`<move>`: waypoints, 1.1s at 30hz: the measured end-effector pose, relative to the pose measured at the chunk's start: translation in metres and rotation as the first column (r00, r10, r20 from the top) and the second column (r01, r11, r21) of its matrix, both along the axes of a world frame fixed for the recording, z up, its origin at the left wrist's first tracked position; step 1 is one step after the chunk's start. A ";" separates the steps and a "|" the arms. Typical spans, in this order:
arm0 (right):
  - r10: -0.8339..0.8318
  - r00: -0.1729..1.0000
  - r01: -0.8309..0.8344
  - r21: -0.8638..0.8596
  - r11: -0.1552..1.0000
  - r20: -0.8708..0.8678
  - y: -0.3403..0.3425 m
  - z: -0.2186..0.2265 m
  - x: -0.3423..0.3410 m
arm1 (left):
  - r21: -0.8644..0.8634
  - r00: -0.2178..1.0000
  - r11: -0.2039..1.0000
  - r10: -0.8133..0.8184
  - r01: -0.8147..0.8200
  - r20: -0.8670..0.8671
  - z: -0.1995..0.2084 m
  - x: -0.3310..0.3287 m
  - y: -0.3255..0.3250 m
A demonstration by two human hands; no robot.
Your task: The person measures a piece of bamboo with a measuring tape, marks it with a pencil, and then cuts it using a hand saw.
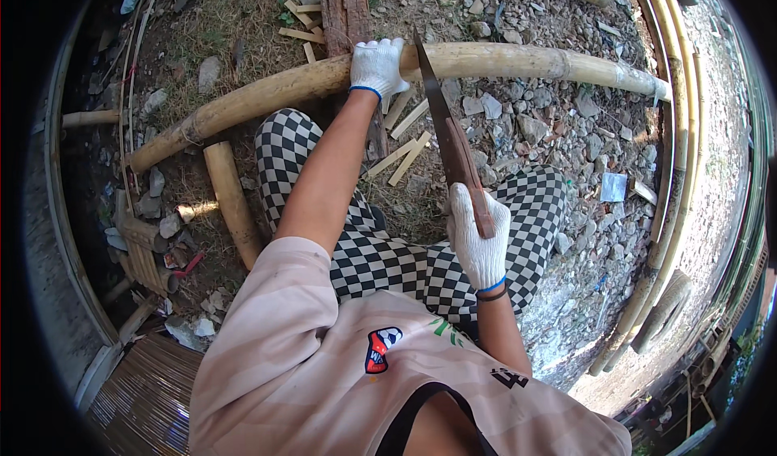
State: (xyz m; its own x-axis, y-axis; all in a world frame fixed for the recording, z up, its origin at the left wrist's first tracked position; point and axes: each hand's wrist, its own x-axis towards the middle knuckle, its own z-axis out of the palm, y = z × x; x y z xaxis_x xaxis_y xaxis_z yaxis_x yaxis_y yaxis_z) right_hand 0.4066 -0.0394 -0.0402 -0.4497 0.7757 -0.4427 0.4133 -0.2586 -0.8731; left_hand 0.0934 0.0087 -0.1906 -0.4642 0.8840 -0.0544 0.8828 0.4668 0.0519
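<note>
A long, thick bamboo pole point(518, 61) runs across in front of me, over a weathered wood block point(346, 15). My left hand point(377, 66), in a white knit glove with a blue cuff, is wrapped over the pole near the block. Gloved the same way, my right hand point(479, 246) grips the brown wooden handle of a handsaw point(435, 96). The dark blade points away from me and lies against the pole just right of my left hand. Whether its teeth have cut into the bamboo I cannot tell.
Several split bamboo strips point(396, 161) lie under and beyond the pole. A short bamboo piece point(231, 201) rests by my left knee. Long bamboo poles point(676, 173) line the right side, near a tyre-like ring point(664, 310). Stones and rubble point(534, 124) cover the ground.
</note>
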 end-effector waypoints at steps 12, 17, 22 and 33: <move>0.036 0.999 -0.040 0.138 0.990 0.035 -0.030 0.003 0.010 | 0.017 1.000 1.000 -0.006 0.006 -0.030 -0.006 0.003 -0.005; 0.093 0.994 -0.106 0.373 0.922 0.054 0.074 -0.063 -0.094 | 0.055 0.999 0.998 -0.041 0.040 0.025 -0.005 0.013 0.021; 0.205 0.960 -0.260 0.329 0.908 0.192 0.035 -0.021 -0.068 | 0.040 1.000 0.999 -0.025 0.025 0.015 -0.018 0.000 0.002; 0.115 0.993 -0.109 0.371 0.922 0.007 0.078 -0.064 -0.116 | 0.038 0.999 0.999 -0.036 0.035 0.018 -0.011 0.007 0.016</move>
State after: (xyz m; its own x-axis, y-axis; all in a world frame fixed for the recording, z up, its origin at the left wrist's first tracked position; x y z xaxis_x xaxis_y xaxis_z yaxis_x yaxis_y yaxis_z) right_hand 0.2909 0.0387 -0.1045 -0.5474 0.8273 -0.1264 0.4075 0.1315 -0.9037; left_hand 0.1006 0.0243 -0.2014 -0.4319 0.9015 -0.0290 0.8974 0.4327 0.0859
